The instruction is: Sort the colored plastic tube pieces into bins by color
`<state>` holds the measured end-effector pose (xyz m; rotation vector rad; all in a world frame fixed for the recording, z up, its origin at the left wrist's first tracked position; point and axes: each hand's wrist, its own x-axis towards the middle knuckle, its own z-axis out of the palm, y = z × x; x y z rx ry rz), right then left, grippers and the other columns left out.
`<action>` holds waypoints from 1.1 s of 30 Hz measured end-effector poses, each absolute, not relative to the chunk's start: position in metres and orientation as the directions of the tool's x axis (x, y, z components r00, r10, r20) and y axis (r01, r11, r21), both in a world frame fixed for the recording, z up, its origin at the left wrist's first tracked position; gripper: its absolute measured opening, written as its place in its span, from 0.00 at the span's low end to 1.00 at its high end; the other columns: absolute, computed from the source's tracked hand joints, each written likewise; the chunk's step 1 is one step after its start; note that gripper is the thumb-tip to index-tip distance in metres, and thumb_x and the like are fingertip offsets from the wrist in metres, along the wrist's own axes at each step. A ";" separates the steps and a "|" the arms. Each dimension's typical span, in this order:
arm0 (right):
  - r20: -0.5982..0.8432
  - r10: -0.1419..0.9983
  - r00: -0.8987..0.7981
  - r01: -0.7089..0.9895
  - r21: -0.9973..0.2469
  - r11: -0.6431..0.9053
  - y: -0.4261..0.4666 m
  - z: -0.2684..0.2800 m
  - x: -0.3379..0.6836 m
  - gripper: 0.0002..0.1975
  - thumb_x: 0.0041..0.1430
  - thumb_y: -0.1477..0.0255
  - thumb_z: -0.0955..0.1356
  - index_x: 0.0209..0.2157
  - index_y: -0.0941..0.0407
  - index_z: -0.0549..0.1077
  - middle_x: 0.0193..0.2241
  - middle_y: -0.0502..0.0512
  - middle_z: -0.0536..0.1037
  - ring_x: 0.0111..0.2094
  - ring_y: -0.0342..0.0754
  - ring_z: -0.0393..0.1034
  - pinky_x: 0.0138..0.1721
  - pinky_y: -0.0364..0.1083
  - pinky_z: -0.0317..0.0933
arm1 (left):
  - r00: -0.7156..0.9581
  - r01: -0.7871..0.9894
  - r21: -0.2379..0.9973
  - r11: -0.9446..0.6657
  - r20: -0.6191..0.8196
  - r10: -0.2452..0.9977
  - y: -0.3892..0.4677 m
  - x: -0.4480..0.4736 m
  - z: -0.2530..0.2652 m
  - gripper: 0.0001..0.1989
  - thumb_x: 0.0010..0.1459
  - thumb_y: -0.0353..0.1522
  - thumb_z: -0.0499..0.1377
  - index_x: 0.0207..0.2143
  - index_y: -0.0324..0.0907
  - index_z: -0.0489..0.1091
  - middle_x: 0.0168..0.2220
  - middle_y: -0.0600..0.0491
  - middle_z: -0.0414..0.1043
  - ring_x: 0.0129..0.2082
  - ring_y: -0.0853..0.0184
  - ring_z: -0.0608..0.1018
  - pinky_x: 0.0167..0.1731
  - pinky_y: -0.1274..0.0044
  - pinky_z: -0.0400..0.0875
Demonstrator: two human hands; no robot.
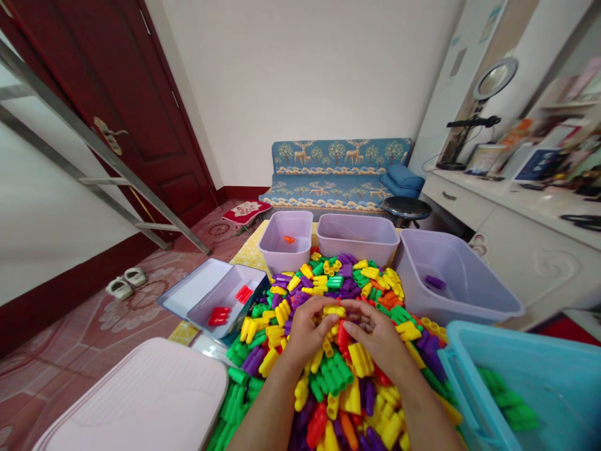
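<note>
Over a large heap of plastic bullet-shaped pieces [331, 376], joined in short rows, my two hands meet near the middle. My left hand [310, 329] has its thumb and fingers closed on a yellow bullet-shaped piece [334, 311]. From the other side, the fingertips of my right hand [375, 329] pinch the same yellow piece; its lower part is partly covered by fingers. Just beneath the hands lie a red piece [344, 338], a yellow row [360, 360] and a green row [331, 376]. The heap mixes yellow, green, purple, red and orange.
Behind the heap stand a left lilac bin [285, 260] with an orange piece, a middle lilac bin [357, 247] and a right lilac bin [469, 307] with a purple piece. A blue bin [474, 401] holds green pieces; an open box [206, 300] holds red ones. A pink lid [141, 401] lies front left.
</note>
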<state>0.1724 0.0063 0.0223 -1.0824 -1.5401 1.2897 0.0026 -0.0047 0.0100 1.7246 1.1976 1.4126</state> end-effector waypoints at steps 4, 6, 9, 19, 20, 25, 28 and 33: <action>0.049 0.971 -0.234 0.096 -0.993 0.073 0.007 0.019 0.172 0.19 0.51 0.64 0.70 0.45 0.55 0.74 0.40 0.57 0.79 0.39 0.50 0.74 0.40 0.48 0.69 | -0.103 0.277 0.877 -0.392 0.433 0.896 0.000 0.000 0.000 0.10 0.58 0.31 0.58 0.42 0.43 0.75 0.42 0.49 0.77 0.43 0.63 0.77 0.45 0.73 0.70; 0.050 0.974 -0.223 0.097 -0.993 0.074 0.008 0.017 0.172 0.18 0.51 0.63 0.71 0.44 0.55 0.74 0.40 0.57 0.79 0.39 0.50 0.74 0.41 0.49 0.70 | -0.198 0.258 0.905 -0.338 0.392 0.898 0.003 0.000 -0.006 0.12 0.58 0.31 0.58 0.44 0.43 0.74 0.42 0.49 0.77 0.40 0.63 0.78 0.41 0.73 0.71; 0.045 0.973 -0.229 0.091 -0.994 0.067 0.009 0.015 0.172 0.18 0.51 0.62 0.71 0.43 0.55 0.75 0.41 0.57 0.79 0.40 0.50 0.74 0.43 0.49 0.69 | -0.283 0.160 0.947 -0.280 0.316 0.906 0.005 0.000 -0.012 0.13 0.57 0.34 0.58 0.45 0.42 0.73 0.32 0.51 0.76 0.28 0.67 0.76 0.29 0.77 0.71; 0.048 0.976 -0.212 0.133 -0.988 0.078 0.008 0.017 0.171 0.16 0.51 0.61 0.70 0.40 0.55 0.76 0.40 0.57 0.80 0.41 0.52 0.74 0.45 0.51 0.68 | -0.307 0.024 0.969 -0.245 0.241 0.921 0.003 0.000 -0.004 0.19 0.58 0.43 0.58 0.45 0.39 0.70 0.22 0.58 0.69 0.22 0.72 0.72 0.25 0.81 0.66; 0.050 0.977 -0.208 0.135 -0.988 0.080 0.008 0.017 0.171 0.16 0.51 0.61 0.70 0.40 0.55 0.77 0.40 0.57 0.80 0.41 0.53 0.74 0.45 0.51 0.68 | -0.308 0.029 0.970 -0.243 0.239 0.921 0.002 0.000 -0.004 0.19 0.58 0.44 0.58 0.45 0.39 0.70 0.22 0.58 0.69 0.22 0.71 0.72 0.25 0.81 0.66; 0.046 0.977 -0.207 0.147 -0.986 0.078 0.009 0.016 0.171 0.17 0.51 0.60 0.70 0.40 0.55 0.77 0.38 0.57 0.80 0.40 0.53 0.75 0.44 0.52 0.69 | -0.316 0.036 0.971 -0.234 0.234 0.919 0.002 -0.001 -0.004 0.20 0.59 0.45 0.57 0.45 0.38 0.71 0.22 0.57 0.69 0.23 0.71 0.72 0.25 0.81 0.67; 0.050 0.977 -0.208 0.147 -0.986 0.082 0.009 0.015 0.171 0.17 0.51 0.61 0.70 0.40 0.55 0.77 0.38 0.57 0.80 0.40 0.53 0.75 0.44 0.52 0.69 | -0.314 0.039 0.970 -0.242 0.242 0.918 0.003 -0.001 -0.007 0.20 0.58 0.44 0.57 0.45 0.39 0.71 0.24 0.57 0.71 0.24 0.71 0.73 0.26 0.80 0.68; 0.102 0.971 -0.217 0.135 -0.982 0.133 0.007 0.017 0.169 0.20 0.54 0.62 0.69 0.47 0.55 0.73 0.45 0.58 0.78 0.46 0.53 0.73 0.47 0.51 0.67 | -0.202 0.118 0.944 -0.307 0.326 0.924 0.001 0.000 -0.005 0.16 0.58 0.40 0.59 0.46 0.41 0.73 0.37 0.51 0.77 0.34 0.66 0.77 0.36 0.76 0.71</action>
